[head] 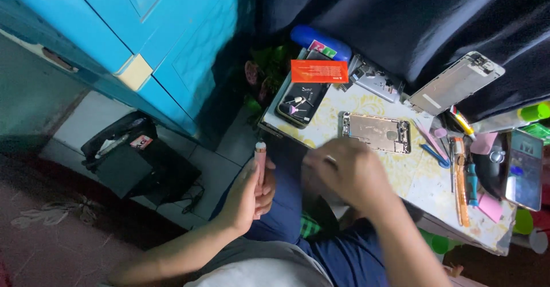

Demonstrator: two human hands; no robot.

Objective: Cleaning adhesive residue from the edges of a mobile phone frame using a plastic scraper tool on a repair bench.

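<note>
Pink pen-shaped tool (pixel 260 166) stands upright in the left hand (pixel 250 198), grip closed around it, off the counter (pixel 424 187). Right hand (pixel 346 172) blurs near the opened phone shell (pixel 375 132); its grip I cannot tell.

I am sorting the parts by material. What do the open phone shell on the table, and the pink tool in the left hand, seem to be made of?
The open phone shell looks like metal with a matte pale golden finish; its flat inner face has small cut-outs. The pink tool in the left hand looks like smooth plastic, though painted metal is possible; its tip is paler. Motion blur hides finer signs.
</note>
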